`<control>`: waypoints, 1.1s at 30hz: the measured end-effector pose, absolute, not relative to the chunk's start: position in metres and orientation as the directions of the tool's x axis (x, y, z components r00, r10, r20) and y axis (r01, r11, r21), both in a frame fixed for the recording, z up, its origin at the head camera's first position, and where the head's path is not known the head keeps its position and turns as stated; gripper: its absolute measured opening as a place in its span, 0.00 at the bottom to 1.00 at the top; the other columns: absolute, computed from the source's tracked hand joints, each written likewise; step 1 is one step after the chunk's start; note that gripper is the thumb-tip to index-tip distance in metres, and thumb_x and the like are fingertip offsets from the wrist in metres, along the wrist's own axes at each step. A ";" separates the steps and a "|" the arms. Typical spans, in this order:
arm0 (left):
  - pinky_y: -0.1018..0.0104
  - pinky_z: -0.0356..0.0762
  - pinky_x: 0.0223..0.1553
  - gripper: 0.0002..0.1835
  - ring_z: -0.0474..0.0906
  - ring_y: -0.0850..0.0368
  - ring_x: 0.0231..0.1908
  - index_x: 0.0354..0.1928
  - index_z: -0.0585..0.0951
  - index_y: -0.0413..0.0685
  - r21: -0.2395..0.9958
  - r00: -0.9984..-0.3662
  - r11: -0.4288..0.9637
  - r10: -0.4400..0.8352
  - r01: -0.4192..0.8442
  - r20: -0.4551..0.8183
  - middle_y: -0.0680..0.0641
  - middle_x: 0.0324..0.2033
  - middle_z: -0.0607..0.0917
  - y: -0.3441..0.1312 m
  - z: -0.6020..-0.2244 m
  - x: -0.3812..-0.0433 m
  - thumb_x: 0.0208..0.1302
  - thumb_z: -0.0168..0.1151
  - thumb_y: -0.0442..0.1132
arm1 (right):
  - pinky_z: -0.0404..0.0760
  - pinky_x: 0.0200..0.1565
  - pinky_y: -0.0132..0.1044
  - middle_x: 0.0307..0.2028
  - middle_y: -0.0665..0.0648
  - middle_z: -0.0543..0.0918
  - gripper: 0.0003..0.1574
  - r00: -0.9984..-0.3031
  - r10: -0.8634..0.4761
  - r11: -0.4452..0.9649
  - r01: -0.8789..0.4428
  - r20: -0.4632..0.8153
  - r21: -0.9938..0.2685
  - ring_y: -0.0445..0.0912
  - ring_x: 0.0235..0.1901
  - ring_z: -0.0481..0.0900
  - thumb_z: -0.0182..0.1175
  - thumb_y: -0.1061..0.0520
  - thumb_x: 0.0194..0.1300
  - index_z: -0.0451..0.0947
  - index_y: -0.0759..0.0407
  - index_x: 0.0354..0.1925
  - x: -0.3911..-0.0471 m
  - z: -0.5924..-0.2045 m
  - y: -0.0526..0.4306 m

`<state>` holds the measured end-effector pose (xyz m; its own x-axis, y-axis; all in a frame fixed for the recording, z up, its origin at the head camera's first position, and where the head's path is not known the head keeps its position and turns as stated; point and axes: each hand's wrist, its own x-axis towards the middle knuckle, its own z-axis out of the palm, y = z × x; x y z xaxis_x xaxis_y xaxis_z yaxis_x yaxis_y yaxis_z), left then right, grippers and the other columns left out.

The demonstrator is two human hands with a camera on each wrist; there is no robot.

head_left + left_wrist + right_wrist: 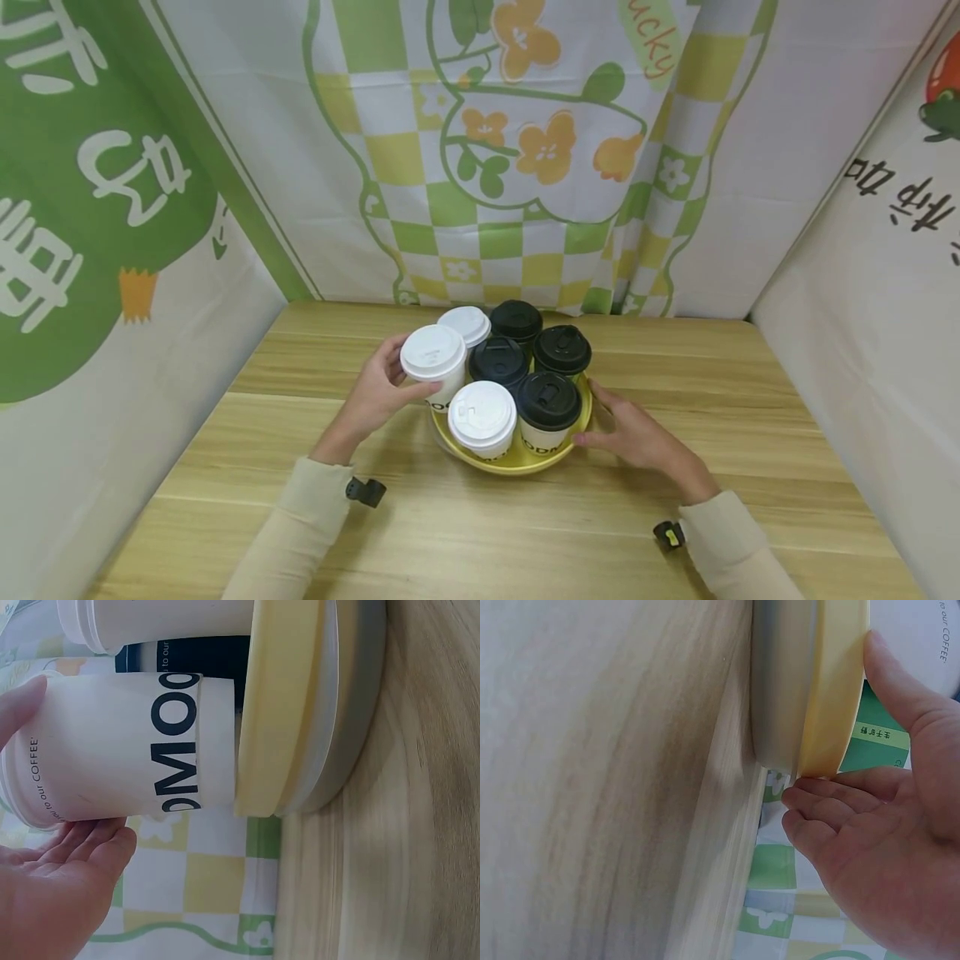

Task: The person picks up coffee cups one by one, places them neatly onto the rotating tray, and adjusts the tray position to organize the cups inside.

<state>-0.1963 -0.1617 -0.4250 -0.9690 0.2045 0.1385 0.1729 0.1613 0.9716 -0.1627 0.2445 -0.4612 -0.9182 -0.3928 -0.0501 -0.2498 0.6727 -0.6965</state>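
Observation:
A white-lidded paper coffee cup (433,353) with black lettering is in my left hand (372,395), at the left side of a round yellow tray (517,467). In the left wrist view, the thumb lies on one side of this cup (105,742) and the fingers on the other; its base is by the tray's rim. My right hand (637,435) touches the tray's right rim. In the right wrist view, thumb and fingertips rest apart along the yellow rim (836,690). Nearest that hand stands a black-lidded coffee cup (550,404).
Other cups crowd the tray: a front white-lidded cup (482,417), a rear white-lidded cup (465,323) and several more with black lids (562,348). The tray sits on a wooden table (300,367), with a patterned curtain (510,242) behind and printed cloth walls at both sides.

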 end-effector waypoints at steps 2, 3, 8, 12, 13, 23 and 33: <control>0.53 0.63 0.80 0.47 0.69 0.39 0.75 0.77 0.62 0.36 0.971 -0.968 0.160 0.206 0.177 0.142 0.33 0.72 0.74 -0.161 -0.425 -0.197 0.58 0.77 0.28 | 0.60 0.78 0.66 0.81 0.74 0.54 0.70 -0.919 -0.390 0.676 -0.247 -0.052 -0.695 0.69 0.80 0.56 0.72 0.36 0.66 0.46 0.72 0.82 -0.162 -0.461 0.244; 0.54 0.64 0.80 0.47 0.69 0.39 0.75 0.77 0.62 0.36 0.971 -0.967 0.159 0.208 0.178 0.144 0.33 0.72 0.74 -0.161 -0.425 -0.197 0.58 0.77 0.28 | 0.60 0.78 0.66 0.81 0.74 0.54 0.70 -0.919 -0.390 0.677 -0.248 -0.052 -0.693 0.69 0.80 0.56 0.72 0.36 0.66 0.46 0.72 0.82 -0.162 -0.461 0.244; 0.56 0.65 0.79 0.47 0.69 0.40 0.74 0.77 0.62 0.36 0.972 -0.966 0.154 0.215 0.178 0.143 0.33 0.72 0.74 -0.158 -0.425 -0.195 0.58 0.77 0.27 | 0.60 0.78 0.65 0.81 0.75 0.54 0.70 -0.918 -0.394 0.675 -0.254 -0.047 -0.693 0.69 0.80 0.56 0.72 0.36 0.67 0.45 0.73 0.82 -0.163 -0.462 0.245; 0.57 0.64 0.79 0.48 0.69 0.41 0.75 0.77 0.62 0.37 0.974 -0.966 0.148 0.220 0.171 0.136 0.34 0.72 0.74 -0.157 -0.424 -0.195 0.57 0.77 0.27 | 0.61 0.78 0.65 0.81 0.75 0.54 0.70 -0.917 -0.397 0.670 -0.262 -0.037 -0.694 0.69 0.80 0.56 0.72 0.36 0.67 0.45 0.73 0.82 -0.163 -0.464 0.245; 0.57 0.64 0.79 0.48 0.69 0.41 0.75 0.77 0.62 0.37 0.974 -0.966 0.147 0.220 0.171 0.136 0.34 0.72 0.74 -0.157 -0.425 -0.195 0.58 0.77 0.28 | 0.61 0.78 0.65 0.81 0.75 0.54 0.70 -0.917 -0.397 0.671 -0.265 -0.034 -0.693 0.69 0.80 0.56 0.72 0.36 0.67 0.46 0.73 0.82 -0.164 -0.464 0.245; 0.73 0.69 0.74 0.48 0.69 0.42 0.74 0.78 0.61 0.37 0.976 -0.963 0.132 0.229 0.176 0.142 0.34 0.72 0.74 -0.156 -0.425 -0.195 0.58 0.76 0.28 | 0.62 0.78 0.65 0.81 0.74 0.55 0.70 -0.914 -0.404 0.661 -0.278 -0.019 -0.697 0.68 0.80 0.57 0.72 0.36 0.66 0.46 0.72 0.82 -0.165 -0.466 0.246; 0.81 0.72 0.68 0.48 0.69 0.41 0.74 0.78 0.61 0.36 0.977 -0.962 0.116 0.228 0.179 0.149 0.33 0.72 0.74 -0.155 -0.427 -0.196 0.58 0.76 0.27 | 0.61 0.78 0.65 0.81 0.73 0.55 0.70 -0.913 -0.406 0.653 -0.261 -0.038 -0.711 0.68 0.80 0.56 0.72 0.36 0.67 0.45 0.70 0.83 -0.165 -0.465 0.246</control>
<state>-0.1965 -0.1550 -0.4268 -0.9623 0.2278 0.1489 0.1786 0.1160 0.9771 -0.1646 0.2457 -0.4649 -0.9129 -0.4064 -0.0381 -0.2609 0.6528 -0.7111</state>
